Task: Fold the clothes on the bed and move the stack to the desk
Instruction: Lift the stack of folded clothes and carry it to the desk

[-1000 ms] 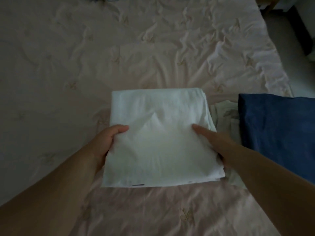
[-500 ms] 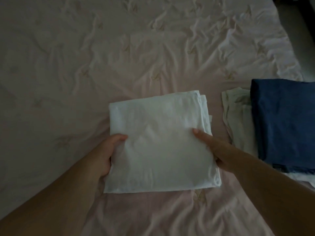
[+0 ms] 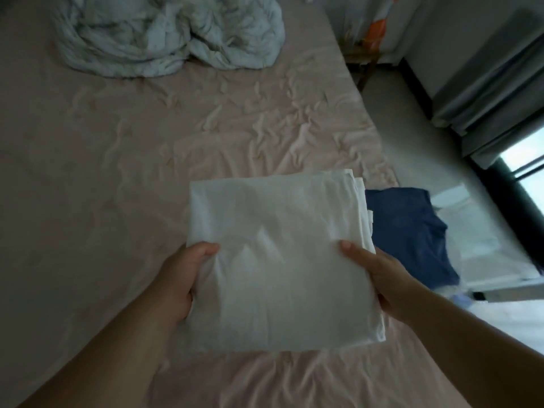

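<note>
From the head camera, your left hand (image 3: pixel 179 278) and right hand (image 3: pixel 379 278) each grip a side edge of the folded white cloth (image 3: pixel 279 260), thumbs on top, holding it over the pink bed sheet (image 3: pixel 117 172). A folded blue garment (image 3: pixel 409 231) lies just right of it; a crumpled quilt (image 3: pixel 164 33) sits far up the bed.

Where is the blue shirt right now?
In the head view, the blue shirt lies right of the white folded cloth, at the bed's right edge.
</note>
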